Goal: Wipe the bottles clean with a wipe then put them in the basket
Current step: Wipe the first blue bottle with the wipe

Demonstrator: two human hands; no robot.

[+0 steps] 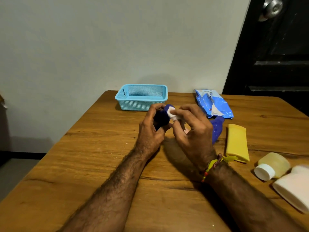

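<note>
The wooden table lies bare along its left edge. At the back edge sits the light blue basket. Just before it, the left hand grips a dark blue bottle; the right hand pinches a white wipe against it. Farther right lie the wipes pack, a second blue bottle, a yellow bottle, a pale capped bottle and a white bottle near the right edge.

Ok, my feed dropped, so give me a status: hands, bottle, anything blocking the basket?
Left hand grips dark blue bottle. Right hand presses white wipe on it. Basket just behind the hands, nothing blocking it.
</note>
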